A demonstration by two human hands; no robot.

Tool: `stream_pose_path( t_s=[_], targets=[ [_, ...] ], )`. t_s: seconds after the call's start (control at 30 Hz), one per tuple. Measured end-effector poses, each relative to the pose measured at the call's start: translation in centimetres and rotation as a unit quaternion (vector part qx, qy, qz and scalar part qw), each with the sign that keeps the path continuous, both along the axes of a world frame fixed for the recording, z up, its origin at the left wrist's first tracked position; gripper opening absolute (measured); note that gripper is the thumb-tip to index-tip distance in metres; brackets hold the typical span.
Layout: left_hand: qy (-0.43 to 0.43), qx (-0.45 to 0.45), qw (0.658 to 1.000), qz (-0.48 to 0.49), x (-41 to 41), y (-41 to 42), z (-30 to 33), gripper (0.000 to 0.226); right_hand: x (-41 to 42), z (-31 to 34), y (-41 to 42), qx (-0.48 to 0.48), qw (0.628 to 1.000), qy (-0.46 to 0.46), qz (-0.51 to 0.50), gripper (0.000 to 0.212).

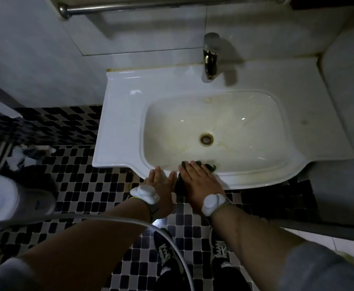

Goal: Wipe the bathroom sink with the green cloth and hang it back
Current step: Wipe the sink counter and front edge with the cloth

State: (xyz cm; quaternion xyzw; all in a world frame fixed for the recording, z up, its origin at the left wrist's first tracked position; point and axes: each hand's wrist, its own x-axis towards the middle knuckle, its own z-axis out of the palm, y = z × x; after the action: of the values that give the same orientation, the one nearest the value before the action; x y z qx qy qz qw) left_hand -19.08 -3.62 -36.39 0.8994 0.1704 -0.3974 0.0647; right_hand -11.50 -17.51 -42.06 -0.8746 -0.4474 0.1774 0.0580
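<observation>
Now I press my right hand (199,181), fingers flat, on the green cloth (208,167) at the sink (119,127) front rim; my left hand (160,183) rests splayed beside, basin open beyond.

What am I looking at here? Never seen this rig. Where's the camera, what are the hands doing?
There is no robot: one wide-angle camera sits on a person's head, looking down at their own arms. Each wrist wears a white puck-like device. The right hand presses the green cloth flat on the near rim of the white sink. The left hand rests bare on that rim beside it. The faucet stands behind the basin, the drain in its middle. A metal rail runs along the wall above.
</observation>
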Motion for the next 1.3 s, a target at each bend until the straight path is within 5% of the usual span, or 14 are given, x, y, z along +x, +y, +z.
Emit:
stream_pose_path(
  t_s=[0.13, 0.37, 0.57, 0.77, 0.9, 1.0, 1.1, 1.3],
  targets=[
    [-0.080, -0.002, 0.997, -0.016, -0.1, -1.1, -1.4, 0.080, 1.1, -0.2, -3.0, -0.013, 1.000, -0.014, 0.005, 0.083],
    [0.003, -0.031, 0.996, -0.086, 3.9, -4.5, -3.3, 0.102, 4.4, 0.5, -9.0, -0.038, 0.999, -0.034, -0.012, 0.080],
    [-0.008, -0.058, 0.995, -0.084, 5.2, -7.1, -2.0, 0.094, 8.2, 1.0, -15.6, -0.061, 0.997, -0.043, -0.029, 0.078],
    [-0.008, -0.059, 0.994, -0.096, 6.2, -8.2, -1.8, 0.094, 11.3, 0.9, -20.6, -0.078, 0.991, -0.062, -0.085, 0.065],
    [-0.004, -0.048, 0.994, -0.098, 6.2, -8.5, -2.1, 0.095, 13.1, 0.5, -22.8, -0.088, 0.990, -0.026, -0.107, 0.080],
    [-0.004, -0.050, 0.993, -0.106, 6.5, -8.7, -1.7, 0.092, 15.1, -0.5, -25.3, -0.017, 0.978, 0.016, -0.209, 0.066],
    [0.000, -0.052, 0.994, -0.101, 6.6, -8.6, -1.9, 0.094, 17.4, 0.2, -27.5, -0.063, 0.950, 0.028, -0.306, 0.064],
    [-0.018, -0.080, 0.986, -0.147, 8.3, -11.1, -1.4, 0.094, 15.8, 0.9, -24.0, -0.070, 0.958, 0.026, -0.277, 0.068]
  ],
)
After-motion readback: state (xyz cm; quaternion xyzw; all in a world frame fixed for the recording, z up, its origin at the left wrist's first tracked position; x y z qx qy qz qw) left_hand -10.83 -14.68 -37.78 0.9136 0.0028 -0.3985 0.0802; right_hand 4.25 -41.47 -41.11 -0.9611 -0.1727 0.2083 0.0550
